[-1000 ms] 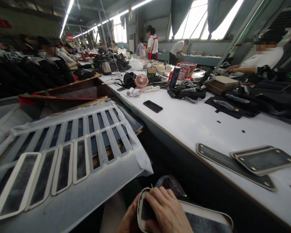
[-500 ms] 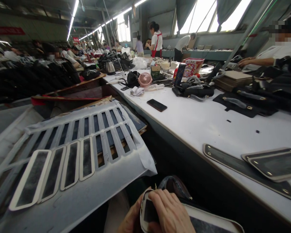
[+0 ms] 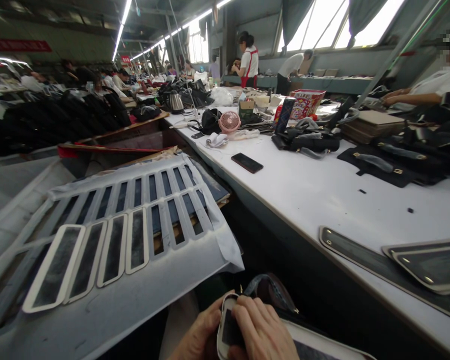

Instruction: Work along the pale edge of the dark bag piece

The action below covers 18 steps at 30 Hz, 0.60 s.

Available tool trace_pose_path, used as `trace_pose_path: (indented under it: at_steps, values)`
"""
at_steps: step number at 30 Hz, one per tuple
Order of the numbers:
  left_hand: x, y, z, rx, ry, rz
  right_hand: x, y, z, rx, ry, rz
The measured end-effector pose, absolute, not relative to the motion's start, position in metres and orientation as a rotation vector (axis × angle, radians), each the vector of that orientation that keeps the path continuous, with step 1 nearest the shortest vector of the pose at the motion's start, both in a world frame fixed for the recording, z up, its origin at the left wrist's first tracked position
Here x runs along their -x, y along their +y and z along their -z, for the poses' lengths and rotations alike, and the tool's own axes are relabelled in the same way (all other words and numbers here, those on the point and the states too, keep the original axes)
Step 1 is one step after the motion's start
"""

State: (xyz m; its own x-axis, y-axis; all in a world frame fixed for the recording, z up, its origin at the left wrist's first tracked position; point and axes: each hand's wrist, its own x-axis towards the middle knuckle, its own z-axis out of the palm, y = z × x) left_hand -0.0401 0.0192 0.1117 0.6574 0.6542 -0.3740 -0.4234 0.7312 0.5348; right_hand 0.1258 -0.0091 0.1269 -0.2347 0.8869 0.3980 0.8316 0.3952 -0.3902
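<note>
At the bottom of the head view, a long dark panel with a cream rim (image 3: 322, 336) lies under both hands. My left hand (image 3: 200, 332) grips its near-left end, fingers wrapped round the edge. My right hand (image 3: 260, 327) rests over the same end, its fingers bent and pressed together on the dark surface. The thumb tips are partly hidden. Behind the panel a clear strap with metal fittings (image 3: 272, 290) curves up. To the left, several cream-rimmed dark panels (image 3: 137, 241) lie side by side on a grey sheet with rectangular cut-outs (image 3: 135, 310).
On the white table (image 3: 303, 200) are a phone (image 3: 247, 163), a pink fan (image 3: 229, 122), black bag pieces (image 3: 382, 162) and long dark panels with eyelets (image 3: 431, 262). A dark gap runs between table and sheet. Other people sit and stand farther back.
The view has shifted slightly, so the table and sheet appear a little farther right. My left hand has moved slightly left and down; both hands stay on the panel's end.
</note>
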Motion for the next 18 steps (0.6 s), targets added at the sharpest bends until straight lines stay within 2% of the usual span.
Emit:
trace_pose_path:
  at_steps: [18]
  values:
    - [0.038,0.021,-0.132,-0.537,0.79,-0.631,-0.12,-0.01,-0.129,1.505,-1.997,-0.131]
